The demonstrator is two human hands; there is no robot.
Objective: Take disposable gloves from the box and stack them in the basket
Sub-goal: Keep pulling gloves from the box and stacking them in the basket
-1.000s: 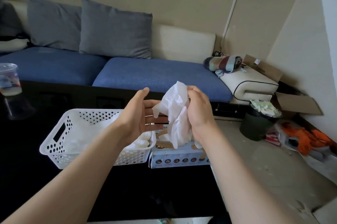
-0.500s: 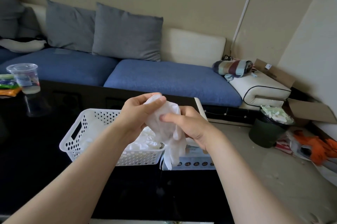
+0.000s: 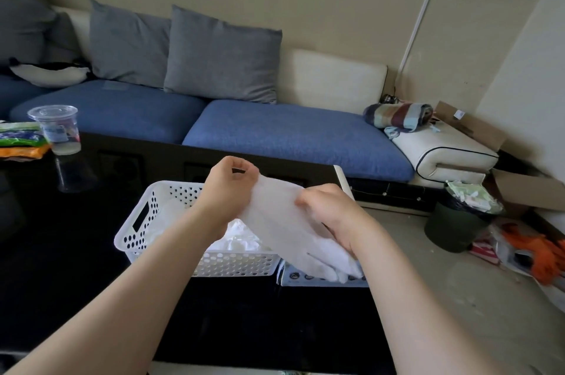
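Observation:
A thin translucent white glove (image 3: 281,222) is stretched between my two hands above the basket and the box. My left hand (image 3: 226,188) pinches its upper end with curled fingers. My right hand (image 3: 328,215) grips it lower down, and the glove's fingers hang past that hand over the box. The white perforated basket (image 3: 146,222) sits on the black table and holds crumpled white gloves (image 3: 241,237). The glove box (image 3: 308,278) stands right beside the basket, mostly hidden by the glove and my right wrist.
A clear plastic cup (image 3: 58,130) and colourful packets (image 3: 18,142) stand at the table's far left. A blue sofa (image 3: 290,130) with grey cushions runs behind. The table's right edge (image 3: 344,182) drops to the floor, where a dark bin (image 3: 458,222) and clutter lie.
The crumpled glove has been pulled out flat between my hands. My left hand went from open to pinching its top; both hands dropped a little toward the basket.

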